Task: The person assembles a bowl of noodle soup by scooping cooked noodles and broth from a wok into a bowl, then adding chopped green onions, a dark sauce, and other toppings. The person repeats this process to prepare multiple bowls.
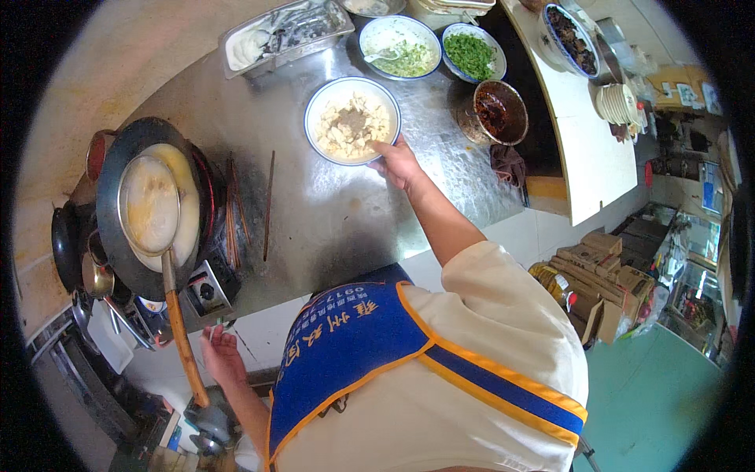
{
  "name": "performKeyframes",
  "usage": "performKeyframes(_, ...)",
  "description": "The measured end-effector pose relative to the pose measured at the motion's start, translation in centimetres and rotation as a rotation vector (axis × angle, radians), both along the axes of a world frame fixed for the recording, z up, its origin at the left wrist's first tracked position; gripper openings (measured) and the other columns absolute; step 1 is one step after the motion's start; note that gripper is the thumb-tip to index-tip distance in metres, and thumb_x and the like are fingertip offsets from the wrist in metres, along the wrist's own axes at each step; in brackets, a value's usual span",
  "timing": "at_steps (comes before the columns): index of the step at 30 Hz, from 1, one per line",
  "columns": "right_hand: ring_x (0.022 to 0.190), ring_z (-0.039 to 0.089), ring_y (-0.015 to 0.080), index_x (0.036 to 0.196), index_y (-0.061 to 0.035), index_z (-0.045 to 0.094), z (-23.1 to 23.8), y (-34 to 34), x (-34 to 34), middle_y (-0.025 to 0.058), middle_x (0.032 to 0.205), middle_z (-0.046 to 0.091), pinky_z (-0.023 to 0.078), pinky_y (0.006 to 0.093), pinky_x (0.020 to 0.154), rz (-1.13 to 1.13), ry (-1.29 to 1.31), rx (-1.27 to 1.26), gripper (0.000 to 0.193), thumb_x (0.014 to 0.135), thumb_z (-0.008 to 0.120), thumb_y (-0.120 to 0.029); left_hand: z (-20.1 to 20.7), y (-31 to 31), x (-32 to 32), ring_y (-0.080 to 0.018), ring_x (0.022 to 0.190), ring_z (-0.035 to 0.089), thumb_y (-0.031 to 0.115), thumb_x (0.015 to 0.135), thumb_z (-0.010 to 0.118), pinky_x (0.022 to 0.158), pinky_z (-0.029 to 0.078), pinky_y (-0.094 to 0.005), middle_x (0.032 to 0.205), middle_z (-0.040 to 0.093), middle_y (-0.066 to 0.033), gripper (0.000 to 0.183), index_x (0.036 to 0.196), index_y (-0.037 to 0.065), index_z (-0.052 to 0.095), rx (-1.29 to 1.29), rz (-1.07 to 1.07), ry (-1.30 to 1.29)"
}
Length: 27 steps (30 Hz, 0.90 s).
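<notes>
My right hand grips the near right rim of a white bowl with a blue edge. Pale chunks of food fill the bowl, with a heap of grey-brown powder on top. My left hand hangs low by the counter's front edge, beside the wooden handle of a round strainer. Its fingers are curled around something small and thin that I cannot make out. The strainer's mesh lies in a dark wok holding cloudy, yellowish liquid.
Along the back stand a metal tray of white paste, bowls of chopped greens and herbs, and a pot of dark red sauce. Chopsticks lie on the steel counter. Cardboard boxes are stacked at right.
</notes>
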State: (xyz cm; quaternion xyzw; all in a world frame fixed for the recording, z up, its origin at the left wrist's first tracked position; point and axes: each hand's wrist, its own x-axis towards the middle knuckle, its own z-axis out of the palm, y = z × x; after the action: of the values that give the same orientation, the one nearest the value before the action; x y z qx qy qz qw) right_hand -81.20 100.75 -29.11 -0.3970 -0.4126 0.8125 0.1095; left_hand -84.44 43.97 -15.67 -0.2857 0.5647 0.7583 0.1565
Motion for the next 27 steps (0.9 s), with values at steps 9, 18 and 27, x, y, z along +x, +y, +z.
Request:
performKeyframes(9,0.121,0.055,0.0406,0.142,0.0064,0.031,1.1,-6.2,1.6,0.0277,0.137,0.048,0.055,0.0489,0.097,-0.052,0.283,-0.197,0.052,0.093,0.046,0.001,5.2,-5.9,-2.7,-0.0282,0.099,0.062,0.062,0.096,0.043,0.089,0.05,-0.0441,0.117,0.061,-0.0208,0.077,0.137,-0.004,0.046,0.702,-0.206,0.102)
performKeyframes(18,0.129,0.049,0.0417,0.147,0.0025,0.029,6.9,-23.9,6.6,0.025,0.145,0.043,0.05,0.0552,0.099,-0.247,0.363,-0.281,0.058,0.093,0.047,-0.009,7.3,-0.4,-5.2,-0.0236,0.095,0.063,0.031,0.099,0.05,0.085,0.052,-0.0382,0.116,0.062,-0.0184,0.047,0.133,-0.002,0.047,0.785,-0.557,-0.16)
performKeyframes(27,0.132,0.046,0.0402,0.145,0.0045,0.03,10.3,-30.5,8.4,0.0243,0.146,0.042,0.042,0.0549,0.108,-0.309,0.399,-0.279,0.058,0.091,0.048,-0.006,9.5,-5.8,-11.2,-0.0144,0.066,0.056,0.018,0.097,0.054,0.056,0.05,-0.0263,0.083,0.058,-0.0073,0.024,0.111,-0.002,0.052,0.763,-0.712,-0.219)
